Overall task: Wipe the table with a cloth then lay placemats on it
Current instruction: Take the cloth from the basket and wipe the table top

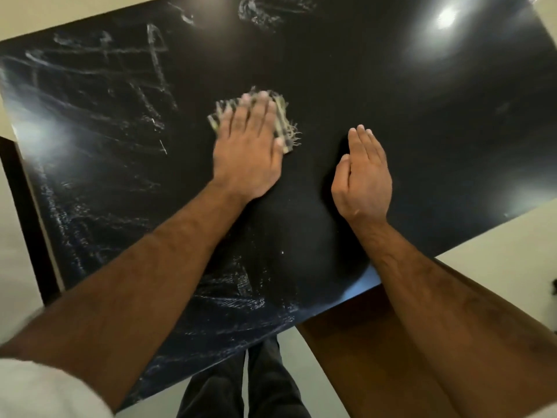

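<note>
A glossy black table (pixel 422 116) fills most of the head view. White smears and streaks (pixel 99 73) cover its left and near parts; the right half looks dark and clean. My left hand (pixel 248 146) presses flat on a small striped, frayed cloth (pixel 284 122) near the table's middle, fingers straight and blurred. My right hand (pixel 363 173) rests on the tabletop just to the right of it, fingers straight and together, holding nothing. No placemats are in view.
The table's near edge (pixel 346 300) runs diagonally from lower left to right. A brown wooden surface (pixel 361 357) lies below that edge on the right. Pale floor (pixel 497 251) surrounds the table. My legs in dark trousers (pixel 241 393) stand at the bottom.
</note>
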{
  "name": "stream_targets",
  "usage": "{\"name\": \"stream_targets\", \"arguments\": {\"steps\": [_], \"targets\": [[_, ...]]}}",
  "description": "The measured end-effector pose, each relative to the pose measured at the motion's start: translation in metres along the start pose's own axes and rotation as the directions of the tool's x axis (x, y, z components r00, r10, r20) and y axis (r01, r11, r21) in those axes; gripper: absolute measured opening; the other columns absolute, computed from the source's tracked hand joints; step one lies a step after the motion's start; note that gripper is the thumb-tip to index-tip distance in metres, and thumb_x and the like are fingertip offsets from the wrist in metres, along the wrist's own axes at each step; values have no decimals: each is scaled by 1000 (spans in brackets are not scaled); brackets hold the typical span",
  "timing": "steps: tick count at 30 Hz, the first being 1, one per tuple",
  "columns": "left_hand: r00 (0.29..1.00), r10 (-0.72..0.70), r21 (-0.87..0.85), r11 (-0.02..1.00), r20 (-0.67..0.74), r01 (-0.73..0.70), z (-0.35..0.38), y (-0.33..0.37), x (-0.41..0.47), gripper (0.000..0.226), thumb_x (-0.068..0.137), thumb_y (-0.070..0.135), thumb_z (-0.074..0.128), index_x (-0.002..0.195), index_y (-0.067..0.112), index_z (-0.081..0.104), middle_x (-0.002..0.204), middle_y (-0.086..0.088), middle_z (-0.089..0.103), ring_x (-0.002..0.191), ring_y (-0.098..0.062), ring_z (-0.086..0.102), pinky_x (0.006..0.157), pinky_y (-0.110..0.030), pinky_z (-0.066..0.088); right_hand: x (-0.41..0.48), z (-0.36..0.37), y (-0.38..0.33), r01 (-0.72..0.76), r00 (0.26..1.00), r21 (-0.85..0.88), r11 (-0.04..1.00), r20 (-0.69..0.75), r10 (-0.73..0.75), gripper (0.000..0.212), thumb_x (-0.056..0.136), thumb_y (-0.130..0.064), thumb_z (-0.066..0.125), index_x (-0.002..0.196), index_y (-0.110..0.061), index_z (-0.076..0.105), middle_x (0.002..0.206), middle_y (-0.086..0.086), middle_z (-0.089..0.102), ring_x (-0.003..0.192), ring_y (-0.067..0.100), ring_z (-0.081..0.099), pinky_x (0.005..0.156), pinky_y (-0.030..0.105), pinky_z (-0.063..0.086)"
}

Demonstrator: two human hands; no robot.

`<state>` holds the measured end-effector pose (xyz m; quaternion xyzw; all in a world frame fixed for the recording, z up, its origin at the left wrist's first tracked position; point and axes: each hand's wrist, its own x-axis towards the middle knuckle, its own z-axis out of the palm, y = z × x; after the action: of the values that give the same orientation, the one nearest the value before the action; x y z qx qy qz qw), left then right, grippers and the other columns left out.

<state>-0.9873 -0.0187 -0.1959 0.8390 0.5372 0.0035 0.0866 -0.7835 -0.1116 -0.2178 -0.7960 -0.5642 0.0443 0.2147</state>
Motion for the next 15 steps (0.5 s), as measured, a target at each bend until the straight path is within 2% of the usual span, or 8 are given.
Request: {"name": "stream_targets", "arguments": {"steps": [3,6,10,15], "targets": [[985,173,12,985,11,-173,6,40,-22,74,112,47,25,178,14,18,187,-7,12,173,-31,12,138,-56,14,0,-4,1,-25,999,116,993,-17,27,61,106,-26,38,157,1,57,163,16,57,159,28,46,134,37,31],[972,227,15,974,59,-228,5,33,-81,72,115,47,26,179,16,11,188,-5,5,174,-27,4,138,-54,13,1,-8,1,-33,999,178,984,-13,36,64,103,-30,37,155,0,60,161,15,60,157,27,48,133,33,31],[990,75,68,994,116,-83,3,-30,-158,73,116,49,21,179,18,1,188,-2,-8,174,-22,-9,140,-54,10,1,-10,-1,-23,1000,160,987,2,23,63,103,-29,38,152,3,62,161,18,59,158,31,46,133,39,32],[989,-124,67,991,75,119,-5,-70,-135,73,114,49,16,179,17,7,188,-1,-2,174,-22,-6,141,-52,8,-22,-15,-9,137,980,-98,986,155,-121,60,107,-33,44,161,-8,54,174,14,43,168,35,26,126,58,42]]}}
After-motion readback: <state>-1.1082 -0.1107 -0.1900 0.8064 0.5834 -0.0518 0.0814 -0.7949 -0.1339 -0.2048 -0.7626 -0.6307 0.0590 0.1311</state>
